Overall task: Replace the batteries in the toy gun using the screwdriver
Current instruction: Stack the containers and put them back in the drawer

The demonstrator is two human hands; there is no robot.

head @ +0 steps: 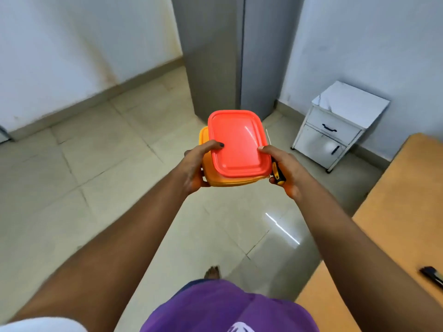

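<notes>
I hold an orange plastic box (pixel 227 182) with a red lid (pixel 237 142) in front of me at chest height. My left hand (pixel 195 166) grips its left side, thumb on the lid. My right hand (pixel 285 171) grips the right side, thumb on the lid, and also holds a yellow-and-black screwdriver (pixel 277 172) against the box, its thin shaft (pixel 268 136) pointing away from me. No toy gun or batteries are in view. What is inside the box is hidden.
A wooden table (pixel 395 212) stands to my right, with a dark object (pixel 431 275) near its right edge. A small white cabinet (pixel 335 125) sits against the far wall beside a grey fridge (pixel 227 56). Tiled floor lies below.
</notes>
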